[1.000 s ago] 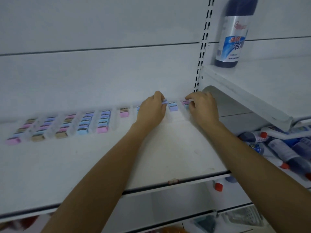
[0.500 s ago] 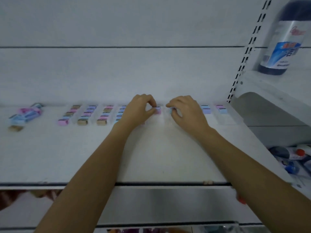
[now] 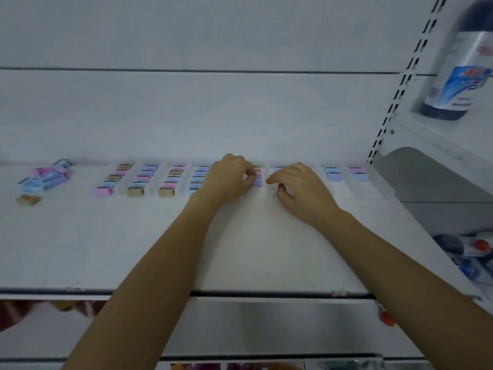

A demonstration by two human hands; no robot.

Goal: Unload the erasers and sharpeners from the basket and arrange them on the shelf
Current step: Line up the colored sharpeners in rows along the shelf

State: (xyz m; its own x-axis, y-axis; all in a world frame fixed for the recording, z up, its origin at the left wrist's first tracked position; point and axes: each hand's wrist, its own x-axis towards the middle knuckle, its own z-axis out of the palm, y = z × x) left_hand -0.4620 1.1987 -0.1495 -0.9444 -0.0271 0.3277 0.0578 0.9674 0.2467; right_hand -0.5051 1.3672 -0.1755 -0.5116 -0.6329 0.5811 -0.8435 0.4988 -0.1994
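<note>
Mid-frame, your left hand pinches an eraser, probably lining it up; right hand sits loosely curled, empty, just beside it.

Eraser rows line the back of the shelf, a loose pile to their left, a bottle above right.

A white shelf carries columns of small erasers along its back wall, a lilac eraser fronting one. Two shorter columns lie near the right end. At the left lies a loose pile, with a tan eraser just before it.
</note>
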